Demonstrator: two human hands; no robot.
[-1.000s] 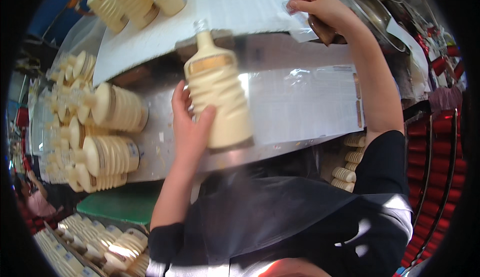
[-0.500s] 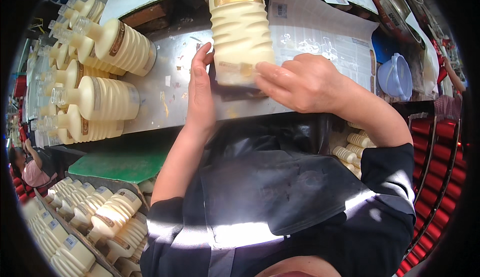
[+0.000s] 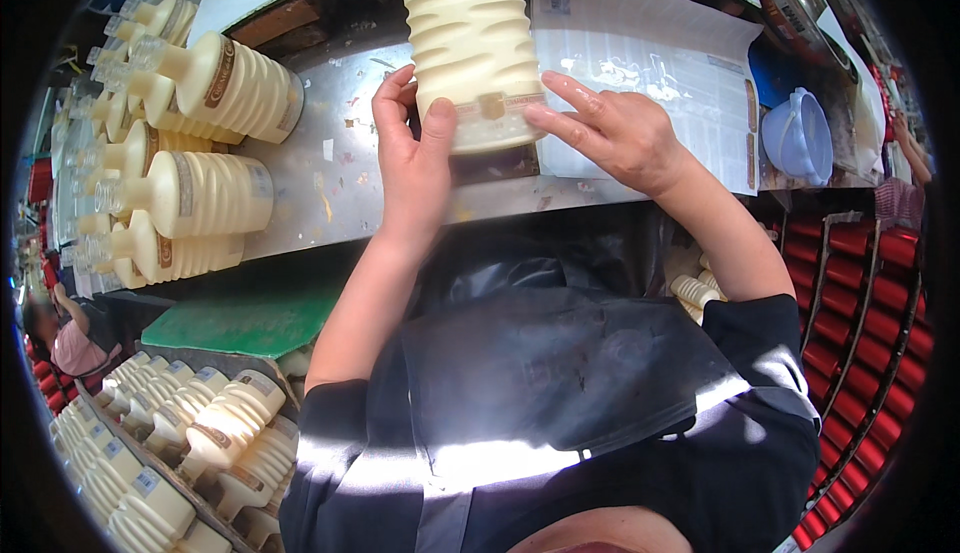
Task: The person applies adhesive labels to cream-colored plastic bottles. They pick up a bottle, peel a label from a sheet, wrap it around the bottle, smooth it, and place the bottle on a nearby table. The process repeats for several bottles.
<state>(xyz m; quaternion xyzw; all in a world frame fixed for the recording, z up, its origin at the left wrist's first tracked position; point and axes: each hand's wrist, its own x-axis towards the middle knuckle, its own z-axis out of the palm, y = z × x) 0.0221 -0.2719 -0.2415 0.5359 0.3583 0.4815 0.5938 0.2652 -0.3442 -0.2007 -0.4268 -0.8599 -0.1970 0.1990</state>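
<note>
A cream bottle (image 3: 475, 53) with wavy ridges lies in front of me, its base toward me and its neck out of the frame. It carries a gold label near the shoulder and a pale band label (image 3: 492, 105) with a gold emblem near the base. My left hand (image 3: 412, 148) grips the bottle's lower left side, thumb pressed on the front by the band and fingers at the edge. My right hand (image 3: 620, 133) is open, two fingers stretched out toward the band's right end; the lower fingertip meets the bottle there.
Several similar bottles (image 3: 215, 193) lie stacked on the metal tabletop (image 3: 320, 193) at left. Label sheets (image 3: 640, 83) cover its right part, beside a pale blue bucket (image 3: 797, 138). Crated bottles (image 3: 225, 428) stand below left, near a green board (image 3: 235, 318). Red rolls or tubes (image 3: 860, 323) are stacked at right.
The left hand's thumb has come over the bottle's front. The right hand's fingers have spread and shifted slightly right, uncovering the band. The bottle has moved slightly up and left in view.
</note>
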